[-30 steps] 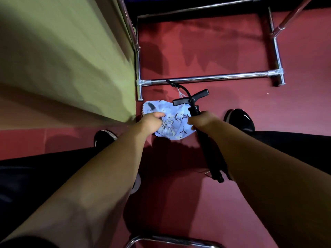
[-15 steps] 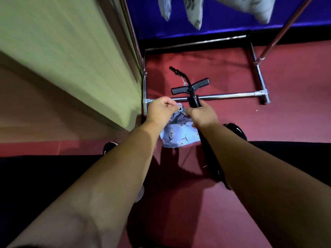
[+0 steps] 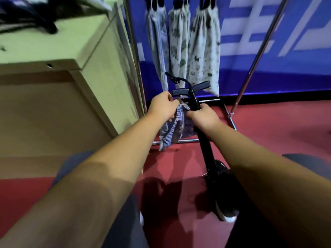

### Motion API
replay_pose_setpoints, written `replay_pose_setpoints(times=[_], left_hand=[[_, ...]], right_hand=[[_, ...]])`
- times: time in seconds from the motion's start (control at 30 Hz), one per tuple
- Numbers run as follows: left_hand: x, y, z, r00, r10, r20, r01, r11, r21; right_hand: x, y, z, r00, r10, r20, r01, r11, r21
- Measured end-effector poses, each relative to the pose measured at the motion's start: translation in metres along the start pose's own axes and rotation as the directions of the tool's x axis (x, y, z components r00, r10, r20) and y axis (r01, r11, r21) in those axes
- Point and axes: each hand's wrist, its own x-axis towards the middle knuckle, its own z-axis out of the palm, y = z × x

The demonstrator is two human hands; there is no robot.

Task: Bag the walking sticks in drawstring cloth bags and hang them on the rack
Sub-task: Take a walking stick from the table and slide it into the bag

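A black walking stick (image 3: 206,145) with a T-shaped handle stands nearly upright in front of me, its lower end near my right shoe. My right hand (image 3: 206,118) grips its shaft just below the handle. My left hand (image 3: 163,107) pinches the gathered top of a blue patterned drawstring cloth bag (image 3: 172,131), which hangs crumpled between both hands beside the shaft. Three bagged sticks (image 3: 182,47) hang from the chrome rack (image 3: 250,72) behind.
A pale green cabinet (image 3: 75,56) stands close on the left with dark items on top. The rack's chrome base bars lie on the red floor (image 3: 277,131) ahead. A blue banner covers the wall behind. My legs and shoes are below.
My view has tilted up, bringing the hanging bags and rack into sight. Both hands have risen with the stick and bag, and the bag is now bunched rather than spread flat.
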Motion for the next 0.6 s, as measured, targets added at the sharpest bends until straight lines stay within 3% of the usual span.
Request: replay_pose_setpoints(times=[0.07,0.27,0.37,0.5,0.6], left_hand=[[-0.007,0.014,-0.014,0.996,0.051,-0.076,-0.044,0.995,0.095],[-0.025,0.023,-0.029,0.987,0.009,-0.161,-0.005,1.000,0.025],[-0.023,0.010,-0.029,0.987,-0.092,-0.132,0.078,0.991,-0.107],[-0.018,-0.017,-0.031,0.992,-0.050,-0.113,0.045,0.998,-0.043],[-0.012,-0.033,-0.037,1.000,0.005,-0.023,-0.006,1.000,-0.023]], right_hand=[[-0.009,-0.012,-0.006,0.998,-0.029,0.054,0.027,0.999,0.033],[-0.041,-0.028,0.001,0.988,-0.092,0.123,0.057,0.964,0.261],[-0.033,-0.026,0.018,0.993,-0.057,0.104,0.036,0.979,0.198],[-0.016,-0.026,0.032,0.996,-0.073,0.045,0.071,0.996,0.049],[-0.008,-0.031,0.031,0.998,-0.064,0.024,0.063,0.998,0.024]])
